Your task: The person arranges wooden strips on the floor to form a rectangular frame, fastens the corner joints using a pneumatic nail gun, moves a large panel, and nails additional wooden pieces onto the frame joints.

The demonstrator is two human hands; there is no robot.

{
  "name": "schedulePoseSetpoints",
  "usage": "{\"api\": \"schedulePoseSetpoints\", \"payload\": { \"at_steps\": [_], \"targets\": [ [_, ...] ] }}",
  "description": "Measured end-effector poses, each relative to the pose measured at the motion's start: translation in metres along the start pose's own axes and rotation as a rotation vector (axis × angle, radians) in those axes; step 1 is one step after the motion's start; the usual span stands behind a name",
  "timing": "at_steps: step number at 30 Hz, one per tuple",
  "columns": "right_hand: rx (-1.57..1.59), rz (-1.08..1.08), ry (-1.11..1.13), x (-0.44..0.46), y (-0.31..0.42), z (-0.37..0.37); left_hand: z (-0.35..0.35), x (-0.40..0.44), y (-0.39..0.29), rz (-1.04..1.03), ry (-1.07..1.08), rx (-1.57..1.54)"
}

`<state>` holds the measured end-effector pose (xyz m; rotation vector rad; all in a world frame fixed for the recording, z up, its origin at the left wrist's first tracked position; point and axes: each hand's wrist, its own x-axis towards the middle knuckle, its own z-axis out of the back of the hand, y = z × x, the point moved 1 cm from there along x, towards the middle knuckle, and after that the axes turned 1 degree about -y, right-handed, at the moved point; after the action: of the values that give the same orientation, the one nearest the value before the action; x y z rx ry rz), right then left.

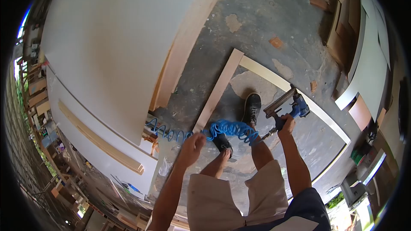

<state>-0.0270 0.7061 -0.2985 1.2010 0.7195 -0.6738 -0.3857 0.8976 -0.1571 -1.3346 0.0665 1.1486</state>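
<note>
Blue nail gun [299, 106] at one o'clock from the person, gripped by its handle in the right hand [287, 125], the nearer hand; its long magazine slants toward two o'clock. The left hand [197, 143] is loosely curled beside a coiled blue hose [229, 129]; whether it pinches anything, I cannot tell. On the floor [214, 81], a flat wooden strip [220, 87] runs from near the left hand toward one o'clock, meeting a pale strip [267, 75] angled toward four.
</note>
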Motion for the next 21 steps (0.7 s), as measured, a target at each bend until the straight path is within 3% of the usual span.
{"api": "schedulePoseSetpoints", "payload": {
  "at_steps": [5, 9, 11, 15, 21],
  "targets": [
    [0.17, 0.047, -0.254, 0.078, -0.008, 0.039, -0.041, 0.219, 0.012, -0.36, -0.081, 0.399],
    [0.306, 0.012, -0.041, 0.132, -0.051, 0.1, -0.076, 0.325, -0.008, -0.427, 0.001, 0.695],
    [0.377, 0.018, -0.12, 0.146, -0.079, 0.12, -0.092, 0.361, -0.016, -0.574, -0.046, 0.815],
    [0.454, -0.003, -0.373, 0.158, -0.13, 0.153, -0.107, 0.401, -0.02, -0.635, 0.107, 0.991],
    [0.59, 0.004, -0.271, 0.168, -0.186, 0.181, -0.108, 0.435, 0.013, -0.837, 0.146, 0.867]
  ]
}}
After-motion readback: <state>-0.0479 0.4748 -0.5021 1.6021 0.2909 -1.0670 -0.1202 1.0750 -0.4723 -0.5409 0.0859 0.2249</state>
